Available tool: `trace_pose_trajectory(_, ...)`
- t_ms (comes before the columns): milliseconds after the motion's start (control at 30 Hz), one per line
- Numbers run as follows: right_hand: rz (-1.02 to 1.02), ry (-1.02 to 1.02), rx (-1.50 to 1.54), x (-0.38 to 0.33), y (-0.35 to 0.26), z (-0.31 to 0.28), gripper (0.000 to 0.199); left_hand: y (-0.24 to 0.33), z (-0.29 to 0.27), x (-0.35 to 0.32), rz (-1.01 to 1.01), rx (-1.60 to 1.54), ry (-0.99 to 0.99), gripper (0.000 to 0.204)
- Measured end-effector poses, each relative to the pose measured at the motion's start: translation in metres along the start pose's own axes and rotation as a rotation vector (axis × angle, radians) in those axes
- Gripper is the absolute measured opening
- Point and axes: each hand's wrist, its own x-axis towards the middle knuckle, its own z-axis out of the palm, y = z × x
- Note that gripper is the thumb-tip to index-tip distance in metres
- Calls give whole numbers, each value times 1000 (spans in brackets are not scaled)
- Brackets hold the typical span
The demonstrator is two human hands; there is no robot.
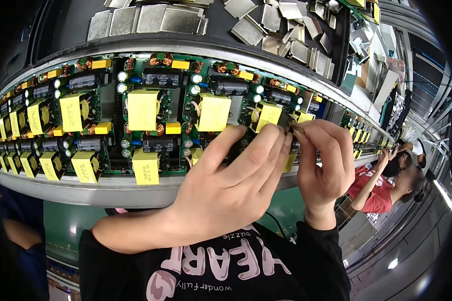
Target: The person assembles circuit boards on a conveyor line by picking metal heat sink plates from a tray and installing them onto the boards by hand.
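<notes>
Component (292, 127) pinched between both hands' fingers (271, 143), above circuit boards (150, 115)

The row of green circuit boards (110, 113) is crowded with yellow taped transformers (142, 109) and black cylindrical capacitors (161, 77), so only narrow gaps are left between the parts. The near approach is bounded by the grey metal conveyor rail (85, 183). Behind the boards, the black tray (206, 37) is filled with loose silvery metal plates (173, 19). Open room is found below the rail, towards the body, and at the right, where another person in a red shirt (374, 193) is seated.
</notes>
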Motion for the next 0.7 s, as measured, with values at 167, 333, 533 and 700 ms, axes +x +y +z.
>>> trace_pose_trajectory(167,5,6,-20,2,-3,0,19,2,6,-1,-18,-16,44,31)
trace_pose_trajectory(333,12,36,-28,0,-6,3,18,2,7,-2,-17,18,78,31)
trace_pose_trajectory(533,-4,25,-52,1,-6,4,18,3,8,-3,-31,10,78,31)
trace_pose_trajectory(700,-54,27,-39,1,-2,6,22,5,6,-4,-38,20,49,31)
